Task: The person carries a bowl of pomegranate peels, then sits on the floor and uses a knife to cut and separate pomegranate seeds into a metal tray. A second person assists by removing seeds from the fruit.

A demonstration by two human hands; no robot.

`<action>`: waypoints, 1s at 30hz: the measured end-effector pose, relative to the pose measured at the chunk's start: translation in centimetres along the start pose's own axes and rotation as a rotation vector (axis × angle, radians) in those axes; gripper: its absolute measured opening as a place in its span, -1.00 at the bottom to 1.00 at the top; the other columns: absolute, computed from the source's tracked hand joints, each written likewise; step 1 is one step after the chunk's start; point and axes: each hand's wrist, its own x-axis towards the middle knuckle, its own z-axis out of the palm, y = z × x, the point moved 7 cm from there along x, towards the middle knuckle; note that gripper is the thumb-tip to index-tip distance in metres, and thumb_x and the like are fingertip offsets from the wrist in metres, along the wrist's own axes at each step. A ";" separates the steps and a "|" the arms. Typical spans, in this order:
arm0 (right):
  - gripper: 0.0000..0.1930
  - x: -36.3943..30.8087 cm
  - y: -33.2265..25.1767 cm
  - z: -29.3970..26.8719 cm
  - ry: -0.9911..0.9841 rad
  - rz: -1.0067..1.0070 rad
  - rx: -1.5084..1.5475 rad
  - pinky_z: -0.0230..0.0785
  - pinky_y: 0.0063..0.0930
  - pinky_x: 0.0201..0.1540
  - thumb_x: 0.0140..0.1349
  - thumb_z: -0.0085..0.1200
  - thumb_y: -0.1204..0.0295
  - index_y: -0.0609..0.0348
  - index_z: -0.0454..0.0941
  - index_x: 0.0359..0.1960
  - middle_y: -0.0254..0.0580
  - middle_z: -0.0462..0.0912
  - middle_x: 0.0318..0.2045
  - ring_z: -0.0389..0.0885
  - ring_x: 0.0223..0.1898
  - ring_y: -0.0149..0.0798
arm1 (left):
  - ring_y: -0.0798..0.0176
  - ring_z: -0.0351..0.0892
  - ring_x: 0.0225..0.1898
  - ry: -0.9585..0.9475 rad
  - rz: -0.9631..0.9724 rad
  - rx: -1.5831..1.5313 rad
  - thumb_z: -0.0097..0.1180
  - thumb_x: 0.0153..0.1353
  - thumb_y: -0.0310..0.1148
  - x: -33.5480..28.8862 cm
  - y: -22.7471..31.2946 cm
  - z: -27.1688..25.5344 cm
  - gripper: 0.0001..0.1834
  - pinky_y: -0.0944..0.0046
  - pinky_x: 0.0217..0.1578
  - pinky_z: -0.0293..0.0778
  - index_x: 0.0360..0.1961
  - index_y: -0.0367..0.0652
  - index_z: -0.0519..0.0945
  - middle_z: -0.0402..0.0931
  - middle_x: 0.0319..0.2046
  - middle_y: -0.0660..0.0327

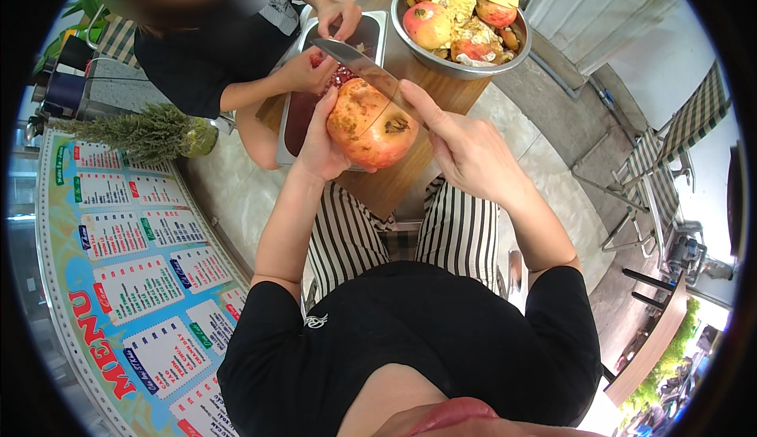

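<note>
A whole pomegranate [367,129], orange-red with brown blotches, rests in my left hand [322,141], whose fingers wrap its left side and underside. My right hand [465,145] grips a knife [364,65]; its handle is hidden in my fist. The broad blade slants up and to the left across the top of the fruit, close to or touching the skin. Beyond it stands a steel tray [382,31] with red pomegranate seeds [341,78] inside. A co-worker's two hands [311,70] work over that tray, holding something small and red.
A steel bowl [524,57] heaped with pomegranate peels and pieces stands on the wooden table [394,173] at the far right. At left are a printed menu board [110,279] and a potted plant [150,136]. Folding checkered chairs [650,173] stand at right.
</note>
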 end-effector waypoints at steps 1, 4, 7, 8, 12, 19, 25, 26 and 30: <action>-0.22 -0.3 0.1 0.1 -0.004 0.004 -0.001 0.35 -0.20 -0.54 -0.03 -0.08 0.61 -0.13 0.01 0.31 -0.11 0.48 -0.59 0.48 -0.59 -0.01 | 0.21 0.56 -0.12 -0.008 -0.011 -0.003 -0.27 0.22 0.16 0.0 -0.2 -0.1 -0.37 0.18 -0.46 0.62 0.13 -0.09 0.30 0.46 -0.03 0.17; -0.21 -1.0 0.4 0.0 -0.057 0.050 0.035 0.33 -0.20 -0.54 -0.05 -0.08 0.62 -0.11 0.01 0.31 -0.11 0.47 -0.59 0.48 -0.58 -0.01 | 0.19 0.57 -0.15 -0.012 -0.033 -0.031 -0.29 0.21 0.18 0.2 -0.8 -0.4 -0.35 0.18 -0.51 0.61 0.12 -0.09 0.30 0.46 -0.04 0.16; -0.20 -2.0 0.7 -0.1 -0.048 0.059 0.050 0.33 -0.19 -0.53 -0.07 -0.08 0.63 -0.10 0.02 0.31 -0.11 0.48 -0.57 0.49 -0.56 -0.02 | 0.16 0.59 -0.17 -0.006 -0.022 -0.088 -0.33 0.21 0.20 0.5 -1.0 -0.3 -0.33 0.18 -0.57 0.60 0.13 -0.11 0.29 0.46 -0.04 0.15; -0.20 -2.4 0.8 -0.2 -0.053 0.059 0.045 0.34 -0.19 -0.52 -0.08 -0.08 0.63 -0.11 0.03 0.31 -0.11 0.48 -0.56 0.49 -0.55 -0.02 | 0.15 0.59 -0.18 -0.026 -0.009 -0.101 -0.34 0.21 0.20 0.4 -0.6 -0.1 -0.32 0.18 -0.58 0.60 0.13 -0.11 0.29 0.46 -0.04 0.14; -0.18 -3.6 1.5 -0.3 -0.062 0.042 0.004 0.37 -0.20 -0.49 -0.11 -0.07 0.64 -0.14 0.06 0.30 -0.13 0.49 -0.54 0.50 -0.53 -0.04 | -0.10 0.45 -0.02 -0.130 0.022 -0.224 -0.39 0.20 0.21 0.4 0.5 0.8 -0.27 -0.07 -0.32 0.53 0.18 -0.16 0.20 0.32 0.07 -0.01; -0.18 -4.9 2.4 -2.0 -0.108 0.017 -0.006 0.41 -0.22 -0.46 -0.16 -0.07 0.66 -0.22 0.13 0.27 -0.18 0.55 -0.44 0.52 -0.49 -0.07 | -0.09 0.49 -0.07 -0.237 0.039 -0.220 -0.36 0.16 0.28 0.3 1.4 0.5 -0.22 -0.03 -0.55 0.61 0.25 -0.03 0.12 0.32 0.08 0.02; -0.28 -5.8 4.1 -3.9 0.045 0.053 0.168 0.40 -0.39 -0.41 -0.02 -0.14 0.71 -0.05 0.16 0.27 -0.09 0.54 -0.52 0.53 -0.53 -0.09 | -0.35 0.44 -0.10 -0.354 0.024 -0.454 -0.23 0.01 0.39 0.6 2.0 0.0 -0.08 -0.03 -0.54 0.61 0.24 -0.06 0.11 0.25 0.08 -0.17; -0.34 -5.9 3.8 -3.9 0.072 0.056 0.238 0.36 -0.50 -0.42 0.09 -0.20 0.68 0.04 0.08 0.30 -0.16 0.49 -0.61 0.50 -0.59 -0.23 | -0.35 0.42 -0.08 -0.316 0.043 -0.453 -0.23 0.01 0.39 0.5 2.0 -0.2 -0.08 -0.05 -0.52 0.60 0.24 -0.07 0.11 0.24 0.09 -0.14; -0.36 -3.4 1.6 -0.9 0.128 0.313 0.641 0.23 -0.71 -0.56 0.19 -0.31 0.67 0.06 -0.08 0.34 -0.42 0.39 -0.66 0.30 -0.67 -0.59 | -0.08 0.30 0.12 -0.212 0.382 -0.217 -0.15 0.01 0.34 0.5 2.0 -0.2 -0.11 -0.07 -0.09 0.41 0.23 -0.08 0.15 0.21 0.16 0.08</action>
